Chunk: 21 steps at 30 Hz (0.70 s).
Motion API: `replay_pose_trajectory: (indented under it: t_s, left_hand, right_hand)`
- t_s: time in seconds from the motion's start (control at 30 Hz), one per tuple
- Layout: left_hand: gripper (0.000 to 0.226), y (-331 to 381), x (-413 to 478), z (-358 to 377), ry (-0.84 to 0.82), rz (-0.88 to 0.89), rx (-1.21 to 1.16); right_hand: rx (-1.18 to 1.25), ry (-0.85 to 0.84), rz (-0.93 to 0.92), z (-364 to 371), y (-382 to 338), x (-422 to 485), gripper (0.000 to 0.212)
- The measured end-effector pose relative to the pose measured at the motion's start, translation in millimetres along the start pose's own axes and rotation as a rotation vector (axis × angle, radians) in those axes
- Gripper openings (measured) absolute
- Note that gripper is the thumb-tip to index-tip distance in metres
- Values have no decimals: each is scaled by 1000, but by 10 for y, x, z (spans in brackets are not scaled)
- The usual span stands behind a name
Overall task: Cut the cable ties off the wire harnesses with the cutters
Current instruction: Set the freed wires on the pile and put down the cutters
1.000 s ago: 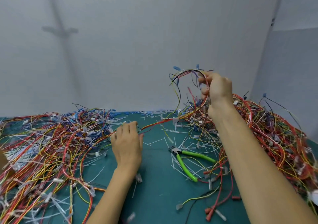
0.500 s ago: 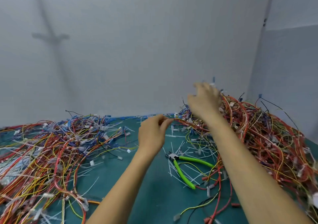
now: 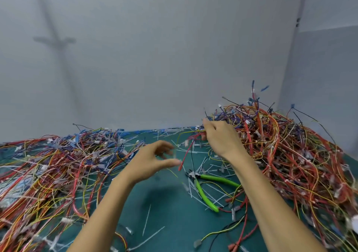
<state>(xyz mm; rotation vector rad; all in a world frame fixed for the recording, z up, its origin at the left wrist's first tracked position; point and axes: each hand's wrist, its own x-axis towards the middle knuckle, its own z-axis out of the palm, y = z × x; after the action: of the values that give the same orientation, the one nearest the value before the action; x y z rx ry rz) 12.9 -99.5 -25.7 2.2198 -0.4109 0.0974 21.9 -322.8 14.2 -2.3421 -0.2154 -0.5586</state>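
Fingers (image 3: 209,128) of R hand (image 3: 222,141) are curled and clamped on 1 harness (image 3: 187,153) at the near-left fringe of the R pile (image 3: 294,154). Its red wire hangs down from the grip, w/ a yellow-green wire looping out beside it. The back of the hand partly hides the exact hold. L hand (image 3: 153,162) hovers above the desk (image 3: 170,203) just left of that dangling red wire. Its fingers (image 3: 164,148) are spread apart from the thumb and hold nothing; they're motion-blurred.

1 pair of cutters (image 3: 219,179) w/ green handles lies flat on the desk mid-front, btwn the 2 forearms and nearer the R one. Handles are splayed, nose points far-left, apart from both hands.

2 heaps of harnesses in all: L pile (image 3: 58,164) lies low along the desk's left edge, and R pile is taller, toward the right edge and far-right corner. White cable-tie offcuts (image 3: 146,219) litter the teal desk btwn the heaps, too many to count. Grey wall (image 3: 155,58) stands at the desk's far edge.
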Motion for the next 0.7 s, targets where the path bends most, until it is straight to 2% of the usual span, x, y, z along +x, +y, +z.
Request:
replay_pose_trajectory:
  t_s: [0.07, 0.27, 0.37, 0.47, 0.6, 0.7]
  left_hand:
    - [8, -139, -66, -72, 24, -8, 73]
    - [19, -266, -163, -167, 301, 12, -73]
    - [13, -246, -177, -155, 353, 56, -150]
    - [12, -247, -198, -144, 361, 56, -111]
    - [18, -273, -205, -129, 486, -82, -140]
    - [26, -293, -209, -138, 568, -199, -129]
  right_hand:
    - [15, -51, 48, -15, 41, 12, 44]
    - [6, -226, 92, 72, 65, -33, 34]
    - [-61, -320, 67, 149, 36, -73, 30]
    - [-136, -383, 50, 209, 28, -96, 30]
    - [-132, -245, 114, 95, 64, -102, 37]
    - [-329, -147, 155, -50, 73, -116, 34]
